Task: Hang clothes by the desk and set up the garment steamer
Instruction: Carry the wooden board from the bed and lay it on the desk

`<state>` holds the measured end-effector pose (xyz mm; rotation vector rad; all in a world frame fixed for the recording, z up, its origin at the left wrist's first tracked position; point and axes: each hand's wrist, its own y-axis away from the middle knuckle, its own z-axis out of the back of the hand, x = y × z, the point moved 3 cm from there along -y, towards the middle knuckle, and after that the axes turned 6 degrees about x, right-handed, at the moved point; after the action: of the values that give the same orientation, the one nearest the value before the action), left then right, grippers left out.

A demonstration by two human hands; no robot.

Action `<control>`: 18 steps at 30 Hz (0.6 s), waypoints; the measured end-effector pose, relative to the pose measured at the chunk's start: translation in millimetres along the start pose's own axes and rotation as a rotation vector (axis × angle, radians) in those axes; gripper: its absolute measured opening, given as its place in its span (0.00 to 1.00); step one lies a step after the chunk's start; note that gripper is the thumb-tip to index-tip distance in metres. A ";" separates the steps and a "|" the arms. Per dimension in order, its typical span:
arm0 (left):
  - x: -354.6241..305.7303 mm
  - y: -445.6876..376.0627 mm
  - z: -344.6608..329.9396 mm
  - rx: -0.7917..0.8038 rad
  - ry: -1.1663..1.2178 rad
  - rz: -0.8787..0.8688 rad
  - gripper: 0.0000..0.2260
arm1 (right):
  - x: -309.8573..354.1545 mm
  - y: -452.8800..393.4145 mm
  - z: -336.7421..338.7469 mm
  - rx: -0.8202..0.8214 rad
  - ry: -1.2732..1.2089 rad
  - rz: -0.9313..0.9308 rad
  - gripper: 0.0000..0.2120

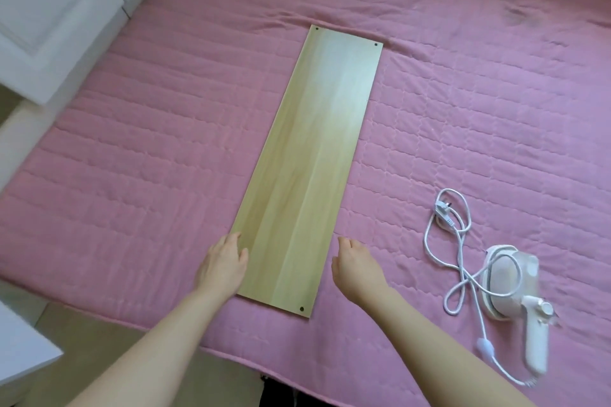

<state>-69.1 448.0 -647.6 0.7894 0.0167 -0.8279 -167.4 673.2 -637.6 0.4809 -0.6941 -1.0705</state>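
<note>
At the near edge of the bed [139, 149], both hands flank the close end of a long wooden board [317, 155] that lies flat on the pink quilted cover. The left hand [223, 266] rests at the board's left long side, fingers straight and close together, tips touching or just over that side. The right hand [355, 264] sits just beside the right long side, fingers loosely bent toward the board; whether they touch it cannot be told, and neither hand grips anything.

Toward the near right corner of the bed lies the garment steamer [515, 304], on its side, white and pale cream, handle pointing to the near edge. Its white cord [463, 277] loops loosely away from it, and the plug [441, 210] rests at the far end of the loops, well apart from the board.

The steamer looks like hard plastic, probably light enough for one hand; the handle is the natural place to take it, with the cord gathered first so it cannot drag or snag. The board looks stiff and smooth, likely slippery on its face, so it would be best held by both long sides.

Further off, the board runs toward the far side of the bed, dark fixing holes at its corners. No clothes are in view.
</note>
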 end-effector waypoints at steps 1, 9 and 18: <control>5.2 -13.3 -6.9 0.005 -0.019 -0.008 0.20 | -0.6 -14.4 -6.1 0.021 -0.050 -0.019 0.16; 30.2 -86.6 -34.7 -0.010 0.042 0.078 0.26 | -3.1 -100.9 -37.3 0.015 -0.447 -0.225 0.13; 34.9 -107.0 -45.7 -0.063 0.144 0.164 0.26 | -1.4 -113.4 -40.5 -0.037 -0.635 -0.243 0.06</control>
<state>-103.2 409.9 -757.8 0.7788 0.1040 -0.6119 -209.7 628.9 -741.3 0.1861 -1.1904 -1.4838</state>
